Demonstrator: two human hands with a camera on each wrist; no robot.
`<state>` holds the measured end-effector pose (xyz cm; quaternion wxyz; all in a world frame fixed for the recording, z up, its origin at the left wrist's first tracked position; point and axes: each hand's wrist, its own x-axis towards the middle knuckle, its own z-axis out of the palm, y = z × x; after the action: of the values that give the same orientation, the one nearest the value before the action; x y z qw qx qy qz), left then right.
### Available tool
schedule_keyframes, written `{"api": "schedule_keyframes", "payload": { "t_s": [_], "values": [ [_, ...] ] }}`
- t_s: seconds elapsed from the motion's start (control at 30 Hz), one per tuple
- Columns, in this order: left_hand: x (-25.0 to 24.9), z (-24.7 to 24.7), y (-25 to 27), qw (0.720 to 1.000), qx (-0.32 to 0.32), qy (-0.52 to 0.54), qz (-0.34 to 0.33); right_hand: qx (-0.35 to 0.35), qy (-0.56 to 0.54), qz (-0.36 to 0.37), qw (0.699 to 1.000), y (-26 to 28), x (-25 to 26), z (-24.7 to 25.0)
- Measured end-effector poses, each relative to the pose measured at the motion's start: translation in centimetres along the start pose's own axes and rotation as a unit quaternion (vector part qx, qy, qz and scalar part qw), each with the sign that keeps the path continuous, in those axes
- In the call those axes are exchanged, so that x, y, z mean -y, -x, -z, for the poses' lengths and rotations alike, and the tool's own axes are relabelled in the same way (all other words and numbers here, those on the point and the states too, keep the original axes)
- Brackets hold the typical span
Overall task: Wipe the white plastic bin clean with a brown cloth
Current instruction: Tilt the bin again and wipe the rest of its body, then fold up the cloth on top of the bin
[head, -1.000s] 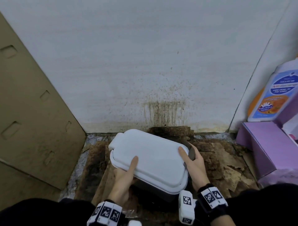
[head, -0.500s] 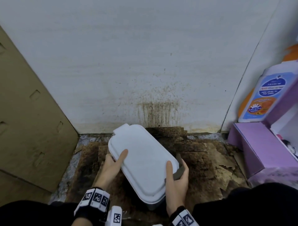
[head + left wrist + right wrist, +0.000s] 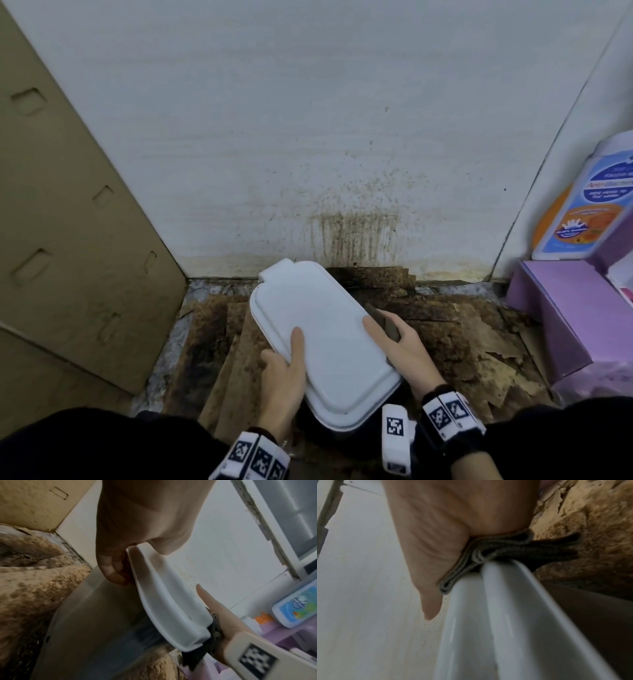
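Gripping the white bin [image 3: 329, 346], both hands, the right pinning the brown cloth [image 3: 383, 320], near purple box [image 3: 561, 308].

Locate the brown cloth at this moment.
In the head view, the brown cloth is pressed between the right hand and the white bin's right rim.

So the bin [image 3: 322, 346] sits on cardboard sheets [image 3: 442, 329] in front of the wall [image 3: 308, 120]. Left hand [image 3: 284, 380] on its near-left edge, right hand [image 3: 404, 349] on its right, cloth [image 3: 383, 320] in between. Box [image 3: 561, 308] far right, bottle [image 3: 582, 212] behind it.
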<state>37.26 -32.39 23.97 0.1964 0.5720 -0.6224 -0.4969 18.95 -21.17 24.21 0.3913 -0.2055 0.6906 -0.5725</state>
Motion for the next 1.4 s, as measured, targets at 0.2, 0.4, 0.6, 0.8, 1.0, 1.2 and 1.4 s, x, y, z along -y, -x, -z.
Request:
{"api": "schedule_keyframes", "payload": {
  "t_s": [0.2, 0.4, 0.6, 0.8, 1.0, 1.2, 1.4],
  "values": [
    [0.5, -0.7, 0.4, 0.999, 0.002, 0.021, 0.029, -0.008, 0.074, 0.026, 0.997, -0.1, -0.4, -0.1],
    [-0.5, 0.8, 0.4, 0.999, 0.002, 0.012, -0.03, -0.043, 0.105, 0.034, 0.993, 1.2, 0.0, -0.8],
    [-0.8, 2.3, -2.3, 0.995, 0.091, 0.011, -0.048, -0.175, 0.094, -0.006, 0.98, 4.1, -0.3, -4.5],
    [-1.4, 2.7, -3.2, 0.989, 0.134, -0.002, -0.06, -0.236, 0.069, -0.01, 0.969, 3.9, -2.4, -7.0],
    [-1.8, 2.7, -3.0, 0.987, 0.147, 0.006, -0.061, -0.246, 0.013, 0.004, 0.969, 3.5, -2.5, -6.5],
    [-1.2, 2.2, -3.3, 0.993, 0.09, -0.022, -0.077, -0.259, -0.001, 0.017, 0.966, 2.3, -1.7, -4.5],
    [-0.8, 1.8, -2.6, 0.993, 0.023, -0.091, -0.069, -0.252, 0.071, 0.106, 0.959, 2.7, 1.4, -4.8]
  ]
}}
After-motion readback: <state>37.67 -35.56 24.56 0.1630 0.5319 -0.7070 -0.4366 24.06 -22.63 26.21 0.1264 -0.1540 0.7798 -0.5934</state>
